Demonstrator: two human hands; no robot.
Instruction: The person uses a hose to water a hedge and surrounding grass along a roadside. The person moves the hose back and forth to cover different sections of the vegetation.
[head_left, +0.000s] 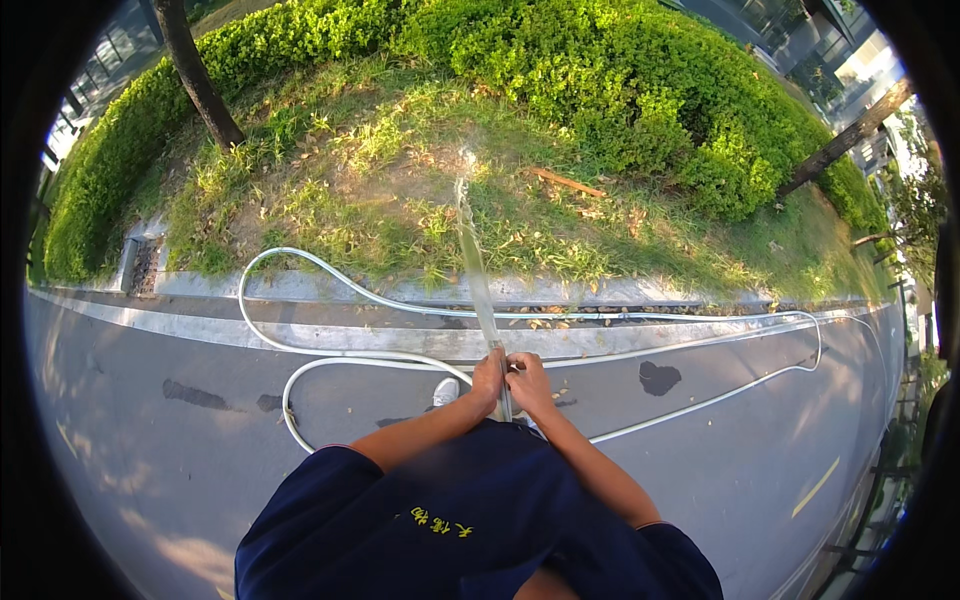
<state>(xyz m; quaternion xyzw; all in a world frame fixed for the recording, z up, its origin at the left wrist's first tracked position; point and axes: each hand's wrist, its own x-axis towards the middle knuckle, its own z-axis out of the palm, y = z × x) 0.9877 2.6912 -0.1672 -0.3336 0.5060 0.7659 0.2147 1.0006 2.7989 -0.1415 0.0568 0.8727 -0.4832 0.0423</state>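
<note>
My left hand (489, 377) is closed around the end of a hose (504, 397) in front of my body. Close beside it on the right, my right hand (529, 384) has its fingers bent against the same hose end; whether it grips the hose is hard to tell. A stream of water (474, 262) leaves the hose and lands on the grass and bare soil beyond the kerb. The pale hose (360, 292) lies in long loops over the pavement and against the kerb, passing behind my hands.
Beyond the concrete kerb (645, 289) is a planted bed with a clipped hedge (585, 67), a left tree trunk (196, 75) and a right tree trunk (844, 142). An orange-brown strip (568, 182) lies on the grass. A drain grate (144, 268) sits at the left kerb. Wet patches (660, 378) mark the asphalt.
</note>
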